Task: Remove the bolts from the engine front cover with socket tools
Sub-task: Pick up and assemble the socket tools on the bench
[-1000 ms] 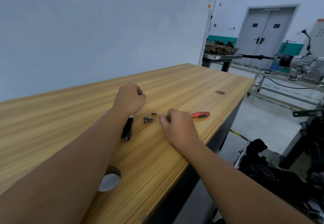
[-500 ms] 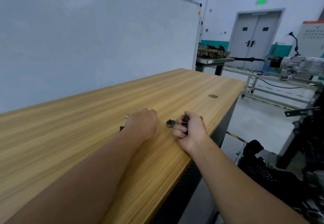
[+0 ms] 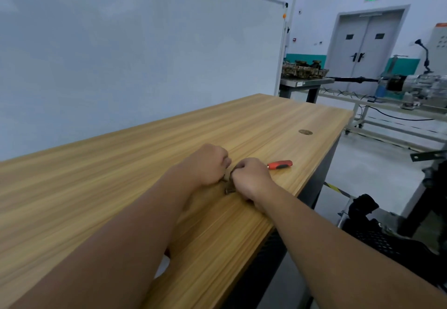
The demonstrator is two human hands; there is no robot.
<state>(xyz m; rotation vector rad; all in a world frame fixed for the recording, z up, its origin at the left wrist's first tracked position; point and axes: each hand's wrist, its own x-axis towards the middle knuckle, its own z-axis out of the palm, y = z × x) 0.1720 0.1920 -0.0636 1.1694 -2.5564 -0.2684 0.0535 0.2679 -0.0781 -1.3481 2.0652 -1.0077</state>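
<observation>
- Head view: both hands work close together on the wooden table [image 3: 242,125], near its right edge. The left hand [image 3: 209,163] is curled into a loose fist with its knuckles up; what its fingers enclose, if anything, I cannot tell, since the palm side is hidden.
- The right hand [image 3: 251,179] is also curled, its fingers bent round something small and dark at its fingertips, just beside the left hand. It looks like a grip on a tool part or a bolt, but the thing itself is mostly covered.
- A small dark piece [image 3: 229,190], possibly a loose bolt or a socket, lies on the table between the two wrists; blur keeps me from saying which.
- A red-handled tool [image 3: 280,164] lies on the table just beyond the right hand, untouched.
- The engine front cover is not identifiable here. Dark machinery [image 3: 411,243] sits low at the right, off the table, and may be the engine, but that is a guess.
- Judged from this, some bolts may already be out and set on the table, and the person appears to be sorting or fitting socket parts. How many bolts remain on the cover cannot be seen.
</observation>
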